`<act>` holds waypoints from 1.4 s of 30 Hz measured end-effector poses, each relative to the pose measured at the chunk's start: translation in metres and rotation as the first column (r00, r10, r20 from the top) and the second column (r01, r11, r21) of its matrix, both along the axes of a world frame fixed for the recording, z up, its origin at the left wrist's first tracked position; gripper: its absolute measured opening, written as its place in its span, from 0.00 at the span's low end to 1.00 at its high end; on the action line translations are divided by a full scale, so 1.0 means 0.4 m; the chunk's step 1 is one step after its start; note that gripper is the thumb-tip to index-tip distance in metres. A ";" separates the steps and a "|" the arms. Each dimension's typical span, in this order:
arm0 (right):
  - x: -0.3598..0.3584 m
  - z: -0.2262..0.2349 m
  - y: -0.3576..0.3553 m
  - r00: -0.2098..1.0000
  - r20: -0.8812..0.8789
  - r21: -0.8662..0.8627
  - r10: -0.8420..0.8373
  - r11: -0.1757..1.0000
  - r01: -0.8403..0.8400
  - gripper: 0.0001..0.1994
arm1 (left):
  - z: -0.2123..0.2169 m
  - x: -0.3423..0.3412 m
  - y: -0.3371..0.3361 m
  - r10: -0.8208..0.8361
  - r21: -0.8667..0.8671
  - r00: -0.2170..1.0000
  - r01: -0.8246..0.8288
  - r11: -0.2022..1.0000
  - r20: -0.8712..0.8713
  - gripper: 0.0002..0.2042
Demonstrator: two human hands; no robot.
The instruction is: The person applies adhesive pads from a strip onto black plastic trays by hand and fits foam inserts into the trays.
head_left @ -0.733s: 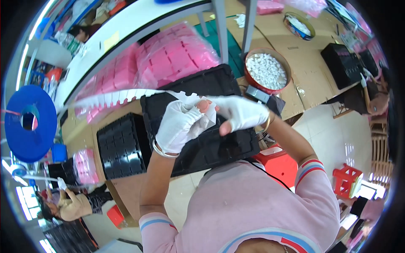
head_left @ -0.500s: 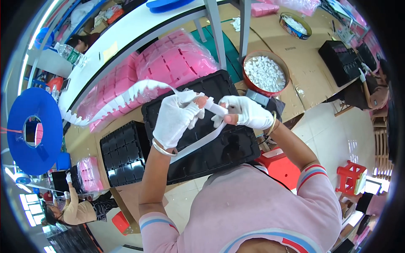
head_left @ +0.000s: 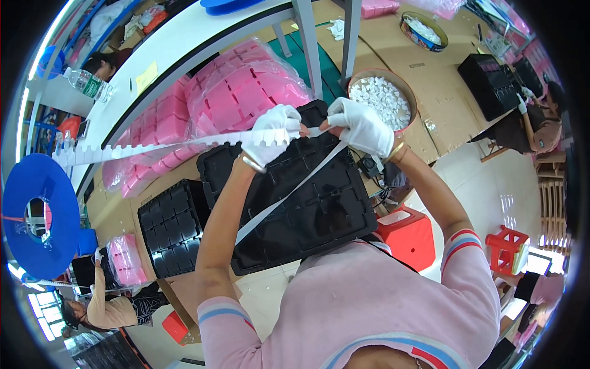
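A white notched strip (head_left: 166,147) runs nearly straight from the blue reel (head_left: 18,246) at the left to my gloved hands. My left hand (head_left: 278,118) pinches the strip, which lies along its palm side. Close beside it, my right hand (head_left: 364,129) grips the strip further along, with a short length stretched between the bare fingertips. From the right hand a plain-looking tail of the strip (head_left: 284,200) slants down to the left across a black plastic tray (head_left: 326,206). Both hands are above the tray's far part.
A round tub (head_left: 413,92) of small white pieces stands beyond my right hand. Pink trays in clear wrap (head_left: 246,83) lie behind the hands, under a white shelf (head_left: 178,37) with grey posts. More black trays (head_left: 172,227) sit at the left, a red stool (head_left: 409,237) at the right.
Both hands have moved slightly up and apart. The strip from the reel has gone from a slack, twisted curve to nearly taut, and the tail hangs straighter.
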State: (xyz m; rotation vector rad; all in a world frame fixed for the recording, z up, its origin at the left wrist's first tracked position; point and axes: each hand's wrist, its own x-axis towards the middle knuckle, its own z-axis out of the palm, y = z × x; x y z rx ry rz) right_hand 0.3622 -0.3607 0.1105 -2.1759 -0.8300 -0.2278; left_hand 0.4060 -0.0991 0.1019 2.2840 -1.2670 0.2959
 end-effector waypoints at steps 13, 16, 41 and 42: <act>0.114 -0.122 0.061 0.988 0.035 -0.028 -0.151 0.988 0.152 0.04 | -0.086 0.087 -0.016 -0.005 0.161 0.999 0.012 0.987 -0.041 0.06; 0.122 -0.136 0.076 0.983 0.075 -0.030 -0.165 0.985 0.168 0.02 | -0.103 0.099 -0.007 -0.010 0.141 1.000 0.008 0.990 0.011 0.04; 0.109 -0.168 0.131 0.898 -0.050 -0.004 -0.437 0.899 0.437 0.17 | -0.102 0.164 -0.028 -0.123 0.061 0.964 0.141 0.988 -0.236 0.03; 0.111 -0.180 0.129 0.894 -0.028 0.036 -0.446 0.894 0.447 0.17 | -0.086 0.167 -0.040 -0.131 0.092 0.975 0.149 0.984 -0.177 0.03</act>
